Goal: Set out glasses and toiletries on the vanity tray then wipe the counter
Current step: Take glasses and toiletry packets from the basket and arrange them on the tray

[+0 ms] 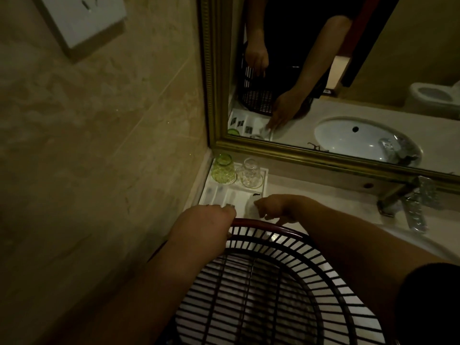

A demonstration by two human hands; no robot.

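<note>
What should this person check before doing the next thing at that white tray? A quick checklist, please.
1. Green glass and clear glass stand at the back of the tray: ok.
2. Packets lie in the tray's front slots: ok.
3. Left hand grips the basket rim, steadying it: ok.
4. Right hand has a firm hold on the white item: cannot tell, blurred.
5. Counter wiped: cannot tell.

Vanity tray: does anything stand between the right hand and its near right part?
Nothing visible does. The right hand hangs over the near right part of the vanity tray. The green glass and clear glass stand at its far end, the packets lie further left, and the basket is nearer the person.
</note>
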